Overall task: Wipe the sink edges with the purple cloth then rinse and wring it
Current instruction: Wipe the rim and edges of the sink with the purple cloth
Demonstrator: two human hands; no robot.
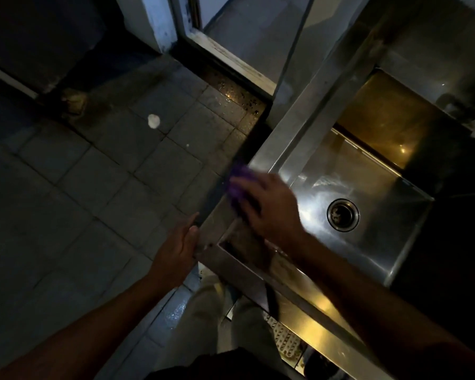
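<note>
A steel sink (pixel 294 127) with a round drain (pixel 342 214) fills the right half of the head view. My right hand (pixel 269 207) presses the purple cloth (pixel 237 185) flat on the sink's left rim, near the corner. Only part of the cloth shows past my fingers. My left hand (pixel 176 248) rests with fingers together against the outer side of the same rim, near the front corner, and holds nothing.
A grey tiled floor (pixel 93 187) with white spots lies left of the sink. A door sill (pixel 231 61) runs behind it. A tap base (pixel 461 108) stands at the far right. My legs and a perforated mat (pixel 285 335) show below the sink front.
</note>
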